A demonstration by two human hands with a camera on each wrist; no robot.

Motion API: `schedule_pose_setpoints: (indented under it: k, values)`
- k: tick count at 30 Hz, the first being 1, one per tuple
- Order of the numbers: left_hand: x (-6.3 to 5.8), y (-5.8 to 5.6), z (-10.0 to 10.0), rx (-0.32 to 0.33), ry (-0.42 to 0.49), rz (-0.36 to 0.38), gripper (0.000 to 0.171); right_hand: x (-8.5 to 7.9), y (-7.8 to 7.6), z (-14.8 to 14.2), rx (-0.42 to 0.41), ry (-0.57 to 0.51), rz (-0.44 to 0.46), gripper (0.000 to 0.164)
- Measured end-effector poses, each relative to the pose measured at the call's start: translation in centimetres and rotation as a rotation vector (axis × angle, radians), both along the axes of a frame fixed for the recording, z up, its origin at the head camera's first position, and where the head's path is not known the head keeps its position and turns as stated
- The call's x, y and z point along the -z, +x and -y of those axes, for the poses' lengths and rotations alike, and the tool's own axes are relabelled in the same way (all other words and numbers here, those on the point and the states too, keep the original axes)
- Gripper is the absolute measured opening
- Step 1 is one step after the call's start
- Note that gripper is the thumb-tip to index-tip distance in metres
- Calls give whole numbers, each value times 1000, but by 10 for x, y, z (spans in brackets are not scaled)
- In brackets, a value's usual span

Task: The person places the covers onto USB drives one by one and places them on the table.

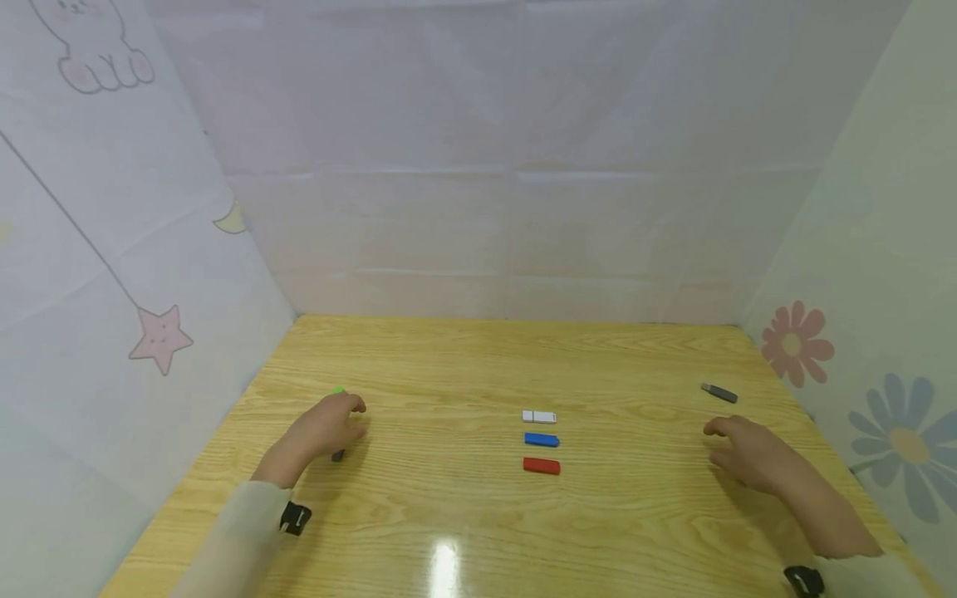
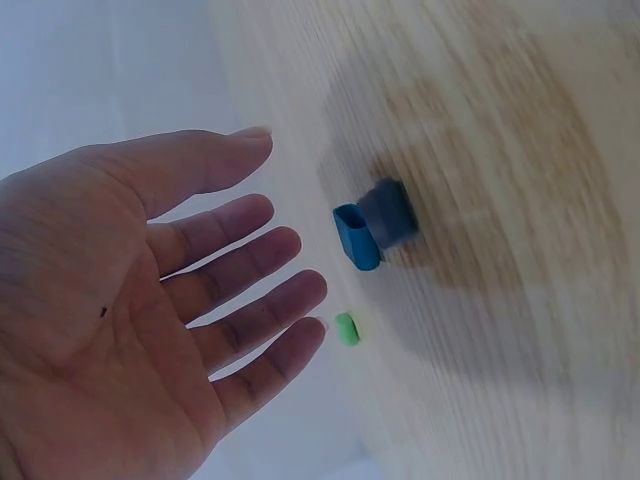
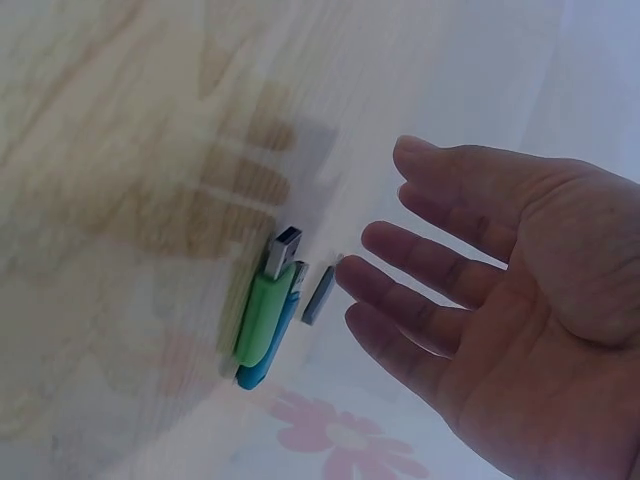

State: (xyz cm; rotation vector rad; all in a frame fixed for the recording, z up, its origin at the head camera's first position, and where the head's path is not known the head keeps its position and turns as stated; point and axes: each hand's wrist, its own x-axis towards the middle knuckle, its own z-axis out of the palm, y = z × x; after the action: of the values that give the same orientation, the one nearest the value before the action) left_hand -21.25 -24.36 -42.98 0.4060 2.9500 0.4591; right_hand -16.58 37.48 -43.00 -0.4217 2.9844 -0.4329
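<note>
My left hand [image 1: 320,433] hovers over the table's left side, fingers extended and holding nothing. Beside its fingertips in the left wrist view are a teal cap [image 2: 354,240], a dark grey cap [image 2: 390,214] and a small green cap [image 2: 347,329]. On the right, my right hand [image 1: 753,455] also hovers with fingers spread and nothing in them. A green USB stick [image 3: 262,318] with a bare metal plug lies beside a teal USB stick [image 3: 268,366]. Both are hidden behind that hand in the head view. Beyond its fingertips lies a grey USB stick [image 1: 721,393].
Mid-table, a white USB stick [image 1: 539,417], a blue USB stick [image 1: 542,440] and a red USB stick [image 1: 542,466] form a column. The wooden table [image 1: 449,357] meets a pale cloth wall [image 1: 478,232] at the back and printed walls on both sides.
</note>
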Motion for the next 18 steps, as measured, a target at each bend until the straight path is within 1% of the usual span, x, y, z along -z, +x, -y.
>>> schedule_pose_setpoints:
  k: [2, 7, 14, 18]
  values:
    - [0, 0, 2, -8, 3, 3, 36, 1, -1, -3, 8, 4, 10, 36]
    - [0, 1, 6, -2, 4, -1, 34, 2, -3, -9, 25, 16, 31, 36]
    - [0, 3, 8, -4, -27, 18, 31, 3, -4, -17, 38, -8, 69, 35]
    - [0, 4, 9, 5, -42, 15, 32, 6, -4, -21, 42, -10, 68, 34]
